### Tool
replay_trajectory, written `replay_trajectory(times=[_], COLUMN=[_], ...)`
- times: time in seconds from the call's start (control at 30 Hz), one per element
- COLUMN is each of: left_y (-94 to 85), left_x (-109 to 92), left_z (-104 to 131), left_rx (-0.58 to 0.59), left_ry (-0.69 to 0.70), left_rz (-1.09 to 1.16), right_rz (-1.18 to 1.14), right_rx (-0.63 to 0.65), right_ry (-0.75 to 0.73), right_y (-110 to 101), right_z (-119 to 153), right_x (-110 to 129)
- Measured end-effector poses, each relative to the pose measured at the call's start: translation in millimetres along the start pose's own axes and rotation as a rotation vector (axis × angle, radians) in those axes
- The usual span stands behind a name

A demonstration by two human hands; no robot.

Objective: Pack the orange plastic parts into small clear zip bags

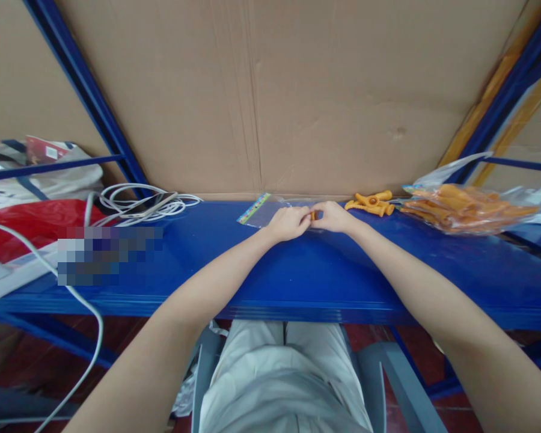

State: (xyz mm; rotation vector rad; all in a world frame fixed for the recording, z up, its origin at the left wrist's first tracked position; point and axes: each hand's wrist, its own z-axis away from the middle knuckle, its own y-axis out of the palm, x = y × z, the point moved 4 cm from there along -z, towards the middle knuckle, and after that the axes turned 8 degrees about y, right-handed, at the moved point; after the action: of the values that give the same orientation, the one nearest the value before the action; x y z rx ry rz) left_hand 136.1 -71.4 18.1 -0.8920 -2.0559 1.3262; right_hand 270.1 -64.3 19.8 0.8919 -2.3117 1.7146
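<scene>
Centre of the head view: the right hand pinches an orange piece; the left hand bunches against it — whether it grips, I cannot tell. Left of centre, 1 clear bag lies on the blue table; right of centre, loose orange parts.

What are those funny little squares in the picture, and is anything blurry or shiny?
In the head view, blocky squares hide something on the left of the blue table, so I can't tell what; in the head view, the orange piece between the left hand and right hand looks small and soft; also in the head view, pale glints show on the clear bag at right.
</scene>
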Motion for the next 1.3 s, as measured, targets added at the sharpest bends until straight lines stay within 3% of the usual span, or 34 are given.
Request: replay_trajectory(times=[0.07,0.13,0.2,0.3,0.37,0.47,0.57,0.8,1.0,1.3], left_y=[-6.9,-14.7,-21.1,-24.4,-21.1,-8.9,1.8,9.8,13.1,19.4], left_x=[14.1,37.1,63.3,99.6,118.7,132.8,133.7,121.7,111.6,111.2], left_z=[-0.5,3.3,12.1,28.5,37.7,40.9,36.8,26.6,20.7,18.7], left_rx=[-0.041,-0.066,-0.058,-0.007,0.051,0.166,0.232,0.219,0.209,0.18], left_ry=[-0.102,-0.308,-0.515,-0.717,-0.814,-0.819,-0.785,-0.67,-0.622,-0.666], left_rz=[-0.01,-0.047,-0.095,-0.114,-0.06,0.135,0.286,0.44,0.554,0.687], right_rz=[-0.038,-0.081,-0.124,-0.17,-0.208,-0.287,-0.314,-0.356,-0.246,-0.559], right_rx=[0.014,0.002,-0.023,-0.032,-0.019,0.015,0.023,0.05,0.043,0.209], right_ry=[0.028,0.061,0.089,0.127,0.159,0.215,0.224,0.224,0.214,0.242], right_y=[2.3,5.0,7.1,9.7,11.0,12.7,12.1,3.5,-2.1,13.2], right_z=[-1.0,-2.4,-3.5,-3.9,-3.5,-3.0,-3.3,-0.5,-0.2,2.6], right_x=[-6.0,-12.1,-16.7,-19.4,-19.4,-19.2,-18.5,-20.6,-22.9,-22.9])
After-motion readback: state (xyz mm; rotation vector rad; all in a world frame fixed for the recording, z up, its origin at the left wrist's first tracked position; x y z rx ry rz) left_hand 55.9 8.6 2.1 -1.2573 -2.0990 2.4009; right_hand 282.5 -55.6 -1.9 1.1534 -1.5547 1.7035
